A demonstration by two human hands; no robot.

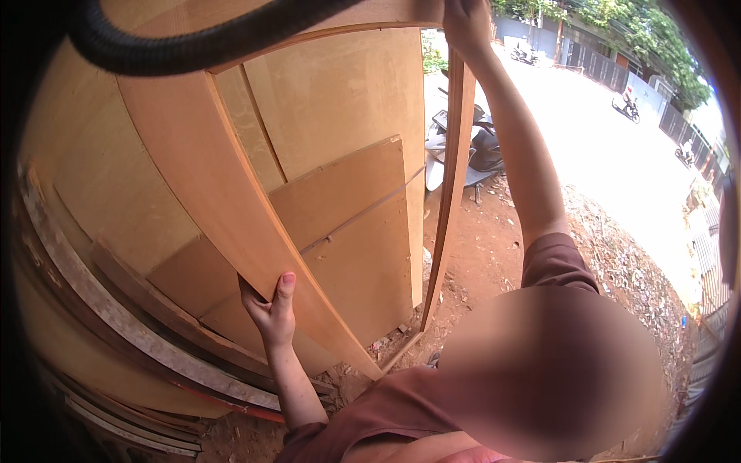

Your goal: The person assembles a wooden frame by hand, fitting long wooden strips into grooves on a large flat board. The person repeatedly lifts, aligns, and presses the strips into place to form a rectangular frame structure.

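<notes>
A tall rectangular wooden frame (255,208), like a door frame, stands upright in front of me, with a wide reddish-brown board on its left side. My left hand (270,309) grips that board's edge low down, thumb on the near face and fingers hidden behind it. Overhead, my right arm stretches up to the frame's top right corner, where my right hand (467,27) is closed round the wood. Its fingertips are cut off by the picture's upper edge. The narrow right upright (451,177) runs down to a thin bottom rail (401,353).
Plywood sheets (332,92) lean behind the frame, with a smaller panel (363,224) against them. Long planks (147,316) are stacked at left. A parked motorbike (482,147) stands beyond the right upright. A black ribbed tube (208,50) crosses the top left. Debris-strewn soil (494,247) borders a bright road.
</notes>
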